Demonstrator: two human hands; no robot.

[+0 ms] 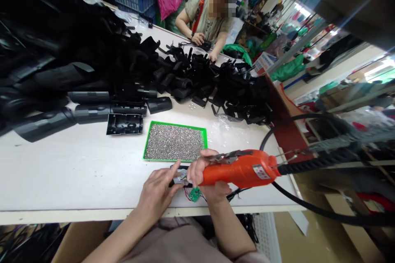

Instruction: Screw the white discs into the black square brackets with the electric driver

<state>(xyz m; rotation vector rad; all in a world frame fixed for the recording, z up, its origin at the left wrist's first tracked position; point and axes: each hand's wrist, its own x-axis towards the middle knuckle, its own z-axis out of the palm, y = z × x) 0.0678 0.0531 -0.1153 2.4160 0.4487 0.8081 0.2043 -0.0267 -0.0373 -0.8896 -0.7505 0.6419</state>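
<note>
My right hand (199,174) is wrapped round an orange electric screwdriver (237,171), which lies almost level with its tip toward my left hand. Thumb and fingers of my left hand (159,189) press on a small dark plastic housing with a grey insert (180,177), partly covered by both hands. The screwdriver's tip meets or nearly meets this insert; the exact contact is hidden. A green circuit board (195,194) on thin wires hangs beside the housing, toward the table's front edge. Just behind my hands sits a green tray (206,135) full of small metal screws (174,141).
Black plastic shells (91,114) are heaped along the left and back, with an open half shell (125,124) left of the tray. Clear plastic film (230,129) lies at right. The screwdriver's thick black cable (317,162) runs right. A co-worker (200,20) sits opposite.
</note>
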